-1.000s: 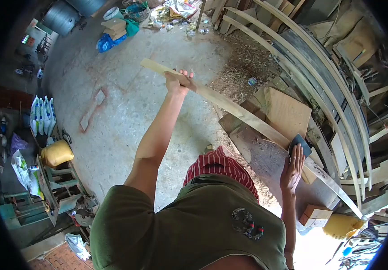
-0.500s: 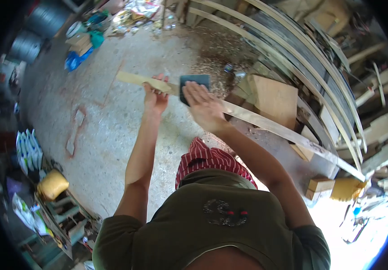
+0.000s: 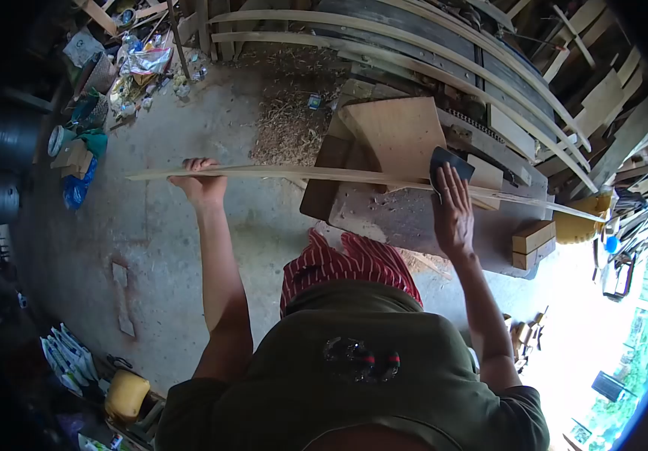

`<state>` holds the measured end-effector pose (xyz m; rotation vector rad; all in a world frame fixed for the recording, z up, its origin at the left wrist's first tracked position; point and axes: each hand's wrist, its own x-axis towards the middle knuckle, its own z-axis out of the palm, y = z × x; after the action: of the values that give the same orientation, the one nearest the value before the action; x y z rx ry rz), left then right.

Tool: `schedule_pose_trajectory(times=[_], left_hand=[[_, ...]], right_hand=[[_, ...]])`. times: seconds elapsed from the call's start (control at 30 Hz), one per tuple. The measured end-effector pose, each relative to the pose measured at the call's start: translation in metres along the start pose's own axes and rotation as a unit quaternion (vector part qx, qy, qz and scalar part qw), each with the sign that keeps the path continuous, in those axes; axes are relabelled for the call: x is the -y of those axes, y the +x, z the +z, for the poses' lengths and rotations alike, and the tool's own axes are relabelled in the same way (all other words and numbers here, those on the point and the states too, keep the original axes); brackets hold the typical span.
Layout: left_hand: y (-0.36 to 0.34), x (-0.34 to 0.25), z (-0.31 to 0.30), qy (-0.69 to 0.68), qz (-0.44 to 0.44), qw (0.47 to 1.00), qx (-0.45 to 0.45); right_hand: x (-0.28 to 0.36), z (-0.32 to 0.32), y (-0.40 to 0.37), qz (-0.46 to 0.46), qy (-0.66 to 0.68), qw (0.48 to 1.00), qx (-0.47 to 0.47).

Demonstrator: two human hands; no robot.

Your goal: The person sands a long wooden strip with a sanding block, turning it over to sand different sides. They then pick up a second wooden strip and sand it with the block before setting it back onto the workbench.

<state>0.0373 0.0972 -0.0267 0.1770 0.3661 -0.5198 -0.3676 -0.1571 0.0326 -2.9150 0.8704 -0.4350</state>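
Note:
A long thin wooden strip (image 3: 324, 174) runs across the view, over a low workbench (image 3: 391, 218). Toward its left end, my left hand (image 3: 202, 184) grips the strip with fingers wrapped round it. Farther right, my right hand (image 3: 455, 207) lies with fingers stretched out on a dark flat sheet (image 3: 452, 167), which rests against the strip. Beneath and behind the strip, a light wooden board (image 3: 395, 131) lies on the bench.
Long curved strips (image 3: 414, 64) lie behind the bench. Wooden blocks (image 3: 533, 244) sit at its right end beside a yellow container (image 3: 583, 218). Shavings (image 3: 290, 113) cover floor beyond the strip. A blue bag (image 3: 78, 188) and yellow jug (image 3: 126, 395) are at left.
The view has turned toward the right. My right hand and the dark sheet have slid right along the strip, far from my left hand, which still holds the strip.

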Motion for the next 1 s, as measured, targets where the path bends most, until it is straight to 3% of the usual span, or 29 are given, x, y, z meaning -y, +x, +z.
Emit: schedule_pose_trajectory(times=[0.17,0.3,0.4,0.5,0.63,0.7,0.77,0.83,1.0], left_hand=[[0.005,-0.001,0.001,0.003,-0.004,1.000,0.022],[0.002,-0.041,0.030,0.019,0.115,0.991,-0.061],[0.029,-0.095,-0.010,0.032,0.085,0.995,0.045],[0.013,-0.087,-0.001,0.058,0.111,0.992,0.009],[0.006,-0.080,-0.004,0.013,0.125,0.992,-0.027],[0.001,-0.079,-0.001,0.020,0.137,0.990,-0.037],[-0.002,-0.079,-0.002,0.001,0.134,0.991,-0.018],[-0.002,-0.081,-0.001,-0.015,0.125,0.992,0.004],[0.002,-0.088,-0.011,0.016,0.109,0.990,0.084]], right_hand=[[0.014,-0.005,0.009,-0.047,0.036,0.998,0.038],[0.009,-0.005,0.010,-0.103,0.036,0.992,0.067],[0.007,-0.010,0.012,-0.130,0.045,0.988,0.074],[0.023,-0.005,0.030,-0.222,0.047,0.971,0.079],[0.093,-0.002,0.079,-0.320,0.053,0.934,0.148],[0.132,0.018,0.094,-0.356,0.134,0.917,0.119],[0.180,0.025,0.109,-0.400,0.146,0.895,0.134],[0.224,0.053,0.119,-0.451,0.099,0.885,0.064],[0.320,0.081,0.141,-0.437,0.141,0.887,0.042]])
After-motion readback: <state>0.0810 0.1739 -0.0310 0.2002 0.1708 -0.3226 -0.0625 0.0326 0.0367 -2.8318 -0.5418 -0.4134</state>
